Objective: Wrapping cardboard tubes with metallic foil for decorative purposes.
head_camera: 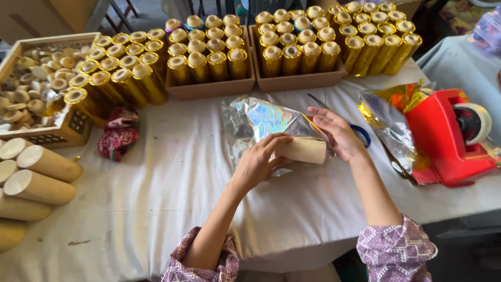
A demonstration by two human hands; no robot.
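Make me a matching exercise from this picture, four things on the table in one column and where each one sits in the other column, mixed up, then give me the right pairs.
Things:
1. red tape dispenser
2. plain cardboard tube
3. bare tubes
4. wicker basket of small caps

Places:
A. lying stacked at the left edge of the table
B. at the far left, beside the gold-wrapped tubes
C. at the right, on crumpled foil
D. between the left hand and the right hand, over the shiny foil sheet

Pairs: 1-C, 2-D, 3-A, 4-B
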